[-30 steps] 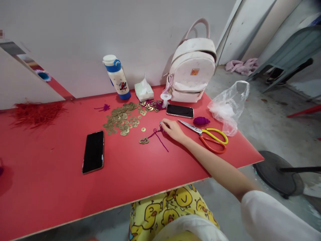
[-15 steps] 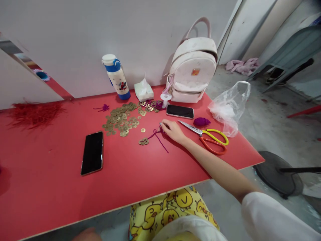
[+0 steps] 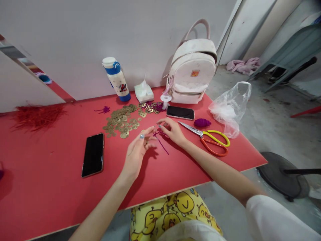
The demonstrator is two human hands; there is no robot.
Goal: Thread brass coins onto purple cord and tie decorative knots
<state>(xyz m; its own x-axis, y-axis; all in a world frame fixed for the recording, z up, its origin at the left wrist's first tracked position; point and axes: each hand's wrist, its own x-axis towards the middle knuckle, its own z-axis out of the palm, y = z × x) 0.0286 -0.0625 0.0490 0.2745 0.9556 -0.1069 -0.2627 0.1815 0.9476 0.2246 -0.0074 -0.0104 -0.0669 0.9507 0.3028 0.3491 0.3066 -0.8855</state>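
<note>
My left hand (image 3: 137, 150) hovers over the red table with its fingers apart and holds nothing. It hides most of the small linked coins beneath it. My right hand (image 3: 174, 131) rests at the purple cord (image 3: 163, 146), its thumb and index finger parted just above the knotted strands. One loose end of the cord trails toward the table's front. Beyond both hands spreads a heap of brass-coloured coins with holes (image 3: 122, 118). To the right of my right hand lie the scissors (image 3: 200, 133) with yellow and orange handles, and a purple yarn bundle (image 3: 202, 123).
Two phones, one at left (image 3: 93, 155) and one behind (image 3: 180, 112), lie on the red table (image 3: 60, 190). Along the wall stand a bottle (image 3: 116, 78), a tissue pack (image 3: 143, 92), a white spool (image 3: 166, 97) and a backpack (image 3: 192, 72). A plastic bag (image 3: 229, 108) sits at right.
My left hand has come up from below the table edge to beside the cord, over the linked coins. The right hand's pinch on the cord has loosened and its fingers have spread.
</note>
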